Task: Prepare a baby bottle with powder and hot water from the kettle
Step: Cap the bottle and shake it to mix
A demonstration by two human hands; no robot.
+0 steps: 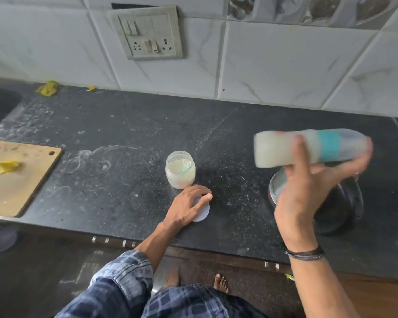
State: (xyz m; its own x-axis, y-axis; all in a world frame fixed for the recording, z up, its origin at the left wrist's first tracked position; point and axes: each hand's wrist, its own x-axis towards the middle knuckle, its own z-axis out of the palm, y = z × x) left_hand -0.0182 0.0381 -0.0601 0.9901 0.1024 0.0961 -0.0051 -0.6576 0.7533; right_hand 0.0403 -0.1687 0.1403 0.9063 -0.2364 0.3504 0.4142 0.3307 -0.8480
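Note:
My right hand (308,191) grips the baby bottle (274,151), held on its side above the counter and blurred; it is full of milky liquid and has a teal ring and a clear cap pointing right. Under it stands the steel kettle (340,207) with a black handle. An open clear jar of white powder (180,169) stands mid-counter. Just in front of it my left hand (189,205) rests flat on the jar's round pale lid (202,214), which lies on the counter.
The black stone counter (124,145) is dusted with powder. A wooden cutting board (16,175) with a yellow scrap lies at the left edge. Yellow scraps (47,88) sit by the tiled wall, under a switch panel (147,33). A sink corner (0,104) shows far left.

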